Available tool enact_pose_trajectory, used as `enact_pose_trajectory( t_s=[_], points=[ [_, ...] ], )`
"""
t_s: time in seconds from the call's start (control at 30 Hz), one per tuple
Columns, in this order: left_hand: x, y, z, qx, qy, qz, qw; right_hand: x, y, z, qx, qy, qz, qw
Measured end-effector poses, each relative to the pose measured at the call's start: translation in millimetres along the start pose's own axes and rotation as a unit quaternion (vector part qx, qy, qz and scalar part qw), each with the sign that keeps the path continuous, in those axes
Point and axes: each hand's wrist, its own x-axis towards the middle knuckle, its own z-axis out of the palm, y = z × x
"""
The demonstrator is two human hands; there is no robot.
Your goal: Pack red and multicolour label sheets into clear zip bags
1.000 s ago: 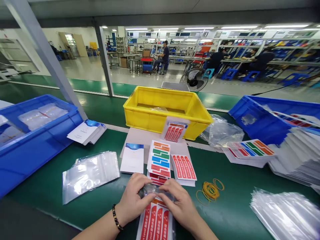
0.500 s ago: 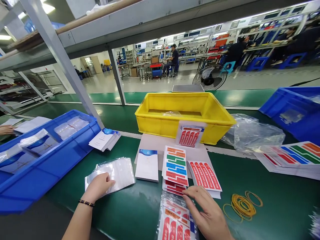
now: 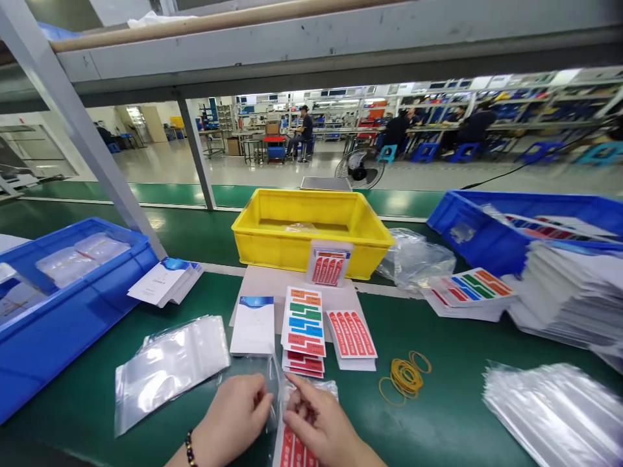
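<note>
My left hand [image 3: 238, 410] is closed on a clear plastic bag [image 3: 273, 370], held up at the near middle of the bench. My right hand [image 3: 318, 418] is close by at the bag's right side, index finger stretched toward its edge and thumb apart; the other fingers curl under. Beneath the right hand lies a bagged sheet of red labels [image 3: 292, 447], partly covered. Just beyond stand a stack of white booklets [image 3: 253, 327], a stack of multicoloured label sheets [image 3: 304, 321] and a stack of red label sheets [image 3: 351, 334]. Clear bags [image 3: 170, 370] lie to the left.
A yellow bin [image 3: 311, 246] stands behind the stacks, with a bagged label set [image 3: 328, 266] leaning on it. Blue bins [image 3: 73, 311] flank both sides. Rubber bands [image 3: 406, 378], more plastic bags [image 3: 559, 408] and white paper stacks [image 3: 564, 305] lie right. A metal post [image 3: 195, 152] rises behind.
My left hand reached to the pile of clear bags, then came back to the middle with one bag. My right hand stayed near the bagged red labels. The view swung left and returned.
</note>
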Motion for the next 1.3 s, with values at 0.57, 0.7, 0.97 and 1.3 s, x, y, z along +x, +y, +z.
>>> enact_pose_trajectory(
  t_s=[0.57, 0.7, 0.97, 1.3],
  points=[
    [27.7, 5.4, 38.8, -0.367, -0.041, -0.003, 0.929, 3.3, -4.9, -2.7, -0.115, 0.065, -0.003, 0.991],
    [24.2, 5.3, 40.7, -0.281, -0.039, 0.039, 0.958, 4.6, -1.5, -0.5, -0.129, 0.057, 0.014, 0.990],
    [25.9, 6.2, 40.7, -0.264, -0.056, 0.019, 0.963, 6.1, 0.4, -7.4, -0.213, 0.146, 0.026, 0.966],
    [19.9, 4.9, 16.2, -0.191, 0.068, 0.114, 0.973, 1.0, -9.1, -9.4, -0.234, 0.119, -0.168, 0.950]
  ],
)
